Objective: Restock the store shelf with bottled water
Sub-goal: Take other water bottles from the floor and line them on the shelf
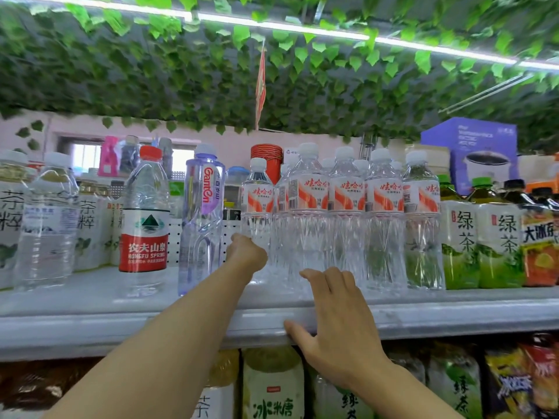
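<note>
The water bottle (257, 213) with the red-and-white label and white cap stands upright on the shelf (90, 316), at the left end of a tight row of matching bottles (348, 216) packed shoulder to shoulder. They are clear, ribbed plastic, faceted below the labels.

The left hand (246, 252) reaches in with its fingers curled round the lower body of that end bottle, gripping it from the left side; the fingertips are hidden behind the bottle. The right hand (335, 313) lies over the shelf's front lip, fingers loosely bent on top near the bases of the row, thumb hooked under the edge, holding nothing.

To the left of the held bottle there is a narrow gap, then a tall lilac-tinted bottle (202, 219), then a red-labelled spring water bottle (145, 222); bare white shelf surface shows in front of these two. Right of the row stand green tea bottles (481, 237) with pale sleeves, set close against it. The shelf is smooth, pale metal with a rounded front strip. Plastic ivy leaves (272, 80) hang thick overhead.
</note>
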A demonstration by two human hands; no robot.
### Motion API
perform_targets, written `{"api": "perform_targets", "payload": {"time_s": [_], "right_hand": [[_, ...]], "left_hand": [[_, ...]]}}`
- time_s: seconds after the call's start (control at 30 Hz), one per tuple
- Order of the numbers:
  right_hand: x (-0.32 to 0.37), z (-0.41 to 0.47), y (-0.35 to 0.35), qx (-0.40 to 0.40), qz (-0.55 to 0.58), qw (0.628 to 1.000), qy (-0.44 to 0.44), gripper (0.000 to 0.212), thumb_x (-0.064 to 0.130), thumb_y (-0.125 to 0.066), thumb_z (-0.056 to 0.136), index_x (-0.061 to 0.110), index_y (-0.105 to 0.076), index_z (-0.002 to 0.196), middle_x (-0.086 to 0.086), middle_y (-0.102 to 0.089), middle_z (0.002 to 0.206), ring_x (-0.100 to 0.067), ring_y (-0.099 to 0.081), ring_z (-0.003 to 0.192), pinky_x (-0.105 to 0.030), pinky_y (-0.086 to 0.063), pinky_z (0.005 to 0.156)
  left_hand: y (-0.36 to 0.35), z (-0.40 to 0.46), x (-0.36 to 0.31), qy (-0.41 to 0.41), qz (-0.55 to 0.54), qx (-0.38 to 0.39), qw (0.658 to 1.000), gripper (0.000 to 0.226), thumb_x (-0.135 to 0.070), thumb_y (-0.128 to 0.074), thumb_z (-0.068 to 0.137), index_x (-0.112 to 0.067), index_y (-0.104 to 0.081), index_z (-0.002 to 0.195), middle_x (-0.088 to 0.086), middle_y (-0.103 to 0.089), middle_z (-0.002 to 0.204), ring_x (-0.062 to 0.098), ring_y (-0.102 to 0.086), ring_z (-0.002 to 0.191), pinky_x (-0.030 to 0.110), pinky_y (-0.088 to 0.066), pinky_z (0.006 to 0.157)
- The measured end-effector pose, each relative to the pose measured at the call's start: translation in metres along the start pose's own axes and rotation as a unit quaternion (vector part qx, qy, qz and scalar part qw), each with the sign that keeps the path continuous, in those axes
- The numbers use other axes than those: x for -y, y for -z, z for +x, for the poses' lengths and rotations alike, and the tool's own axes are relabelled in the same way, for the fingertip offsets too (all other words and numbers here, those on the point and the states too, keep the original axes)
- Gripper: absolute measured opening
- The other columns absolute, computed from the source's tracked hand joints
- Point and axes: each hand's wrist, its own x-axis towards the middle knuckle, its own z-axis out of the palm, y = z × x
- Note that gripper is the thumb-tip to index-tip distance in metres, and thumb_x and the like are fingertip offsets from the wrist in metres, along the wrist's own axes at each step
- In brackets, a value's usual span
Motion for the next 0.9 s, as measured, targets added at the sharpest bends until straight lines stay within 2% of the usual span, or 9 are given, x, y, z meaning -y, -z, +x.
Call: {"api": "perform_targets", "payload": {"time_s": [0.17, 0.33, 0.43, 0.5, 0.57, 0.67, 0.73, 0.83, 0.9], "right_hand": [[0.002, 0.001, 0.003, 0.011, 0.005, 1.0, -0.013, 0.068, 0.061, -0.042, 0.078, 0.028, -0.027, 0.136, 0.009, -0.031, 0.115, -0.01, -0.027, 0.103, -0.023, -0.027, 0.088], [0.009, 0.001, 0.01, 0.029, 0.031, 0.998, -0.046, 0.066, 0.055, -0.053, 0.086, 0.031, -0.021, 0.138, 0.01, -0.029, 0.124, -0.01, -0.026, 0.117, -0.022, -0.028, 0.099], [0.021, 0.002, 0.011, -0.004, 0.033, 0.998, -0.052, 0.062, 0.046, -0.059, 0.086, 0.024, -0.03, 0.136, 0.005, -0.034, 0.124, -0.015, -0.029, 0.12, -0.023, -0.028, 0.096], [0.035, 0.004, 0.011, -0.024, 0.04, 0.998, -0.036, 0.057, 0.039, -0.061, 0.086, 0.02, -0.035, 0.134, 0.002, -0.035, 0.124, -0.017, -0.031, 0.119, -0.021, -0.026, 0.093], [0.054, 0.01, 0.009, -0.021, 0.057, 0.998, -0.014, 0.055, 0.037, -0.059, 0.088, 0.021, -0.033, 0.135, 0.003, -0.031, 0.126, -0.014, -0.029, 0.12, -0.017, -0.022, 0.091], [0.081, 0.028, 0.002, -0.002, 0.112, 0.993, -0.019, 0.06, 0.037, -0.057, 0.09, 0.025, -0.024, 0.138, 0.005, -0.026, 0.133, -0.01, -0.029, 0.123, -0.015, -0.024, 0.093], [0.096, 0.046, -0.003, 0.028, 0.168, 0.984, -0.058, 0.065, 0.037, -0.06, 0.089, 0.026, -0.02, 0.14, 0.003, -0.023, 0.139, -0.013, -0.032, 0.127, -0.022, -0.03, 0.099], [0.112, 0.075, -0.011, 0.078, 0.234, 0.96, -0.131, 0.079, 0.036, -0.065, 0.087, 0.019, -0.013, 0.144, -0.005, -0.022, 0.147, -0.023, -0.034, 0.131, -0.032, -0.034, 0.102], [0.118, 0.093, -0.017, 0.107, 0.27, 0.941, -0.174, 0.089, 0.036, -0.068, 0.085, 0.015, -0.008, 0.146, -0.01, -0.022, 0.149, -0.027, -0.036, 0.131, -0.034, -0.037, 0.1]], "left_hand": [[0.011, -0.022, 0.0, -0.009, 0.029, 0.021, 0.999, 0.081, -0.014, -0.057, 0.092, 0.004, 0.001, 0.146, 0.02, -0.036, 0.144, 0.032, -0.038, 0.132, 0.035, -0.035, 0.107], [0.039, -0.063, 0.004, -0.073, 0.017, 0.048, 0.996, 0.066, -0.009, -0.055, 0.091, -0.004, -0.018, 0.145, 0.016, -0.045, 0.137, 0.03, -0.048, 0.119, 0.034, -0.043, 0.092], [0.064, -0.091, 0.012, -0.11, -0.002, 0.063, 0.992, 0.054, -0.012, -0.058, 0.09, -0.008, -0.03, 0.136, 0.009, -0.053, 0.121, 0.023, -0.052, 0.101, 0.031, -0.043, 0.082], [0.084, -0.102, 0.021, -0.128, -0.023, 0.022, 0.991, 0.046, -0.014, -0.061, 0.089, -0.013, -0.037, 0.127, 0.002, -0.056, 0.101, 0.018, -0.055, 0.091, 0.029, -0.046, 0.075], [0.107, -0.103, 0.031, -0.138, -0.036, -0.061, 0.988, 0.037, -0.015, -0.062, 0.088, -0.015, -0.041, 0.118, 0.002, -0.057, 0.095, 0.017, -0.055, 0.084, 0.03, -0.045, 0.068], [0.139, -0.091, 0.047, -0.121, -0.048, -0.181, 0.975, 0.04, -0.014, -0.067, 0.08, -0.02, -0.037, 0.107, 0.004, -0.05, 0.102, 0.023, -0.054, 0.09, 0.04, -0.05, 0.076], [0.154, -0.08, 0.058, -0.099, -0.03, -0.221, 0.97, 0.055, -0.01, -0.071, 0.074, -0.018, -0.033, 0.113, 0.008, -0.043, 0.115, 0.028, -0.049, 0.104, 0.046, -0.049, 0.087], [0.159, -0.059, 0.073, -0.054, 0.04, -0.184, 0.981, 0.085, -0.02, -0.079, 0.071, -0.016, -0.02, 0.133, 0.014, -0.033, 0.134, 0.032, -0.034, 0.124, 0.046, -0.036, 0.103], [0.157, -0.044, 0.081, -0.03, 0.011, -0.12, 0.992, 0.093, -0.025, -0.081, 0.069, -0.015, -0.016, 0.134, 0.015, -0.038, 0.134, 0.032, -0.04, 0.122, 0.046, -0.037, 0.103]]}}
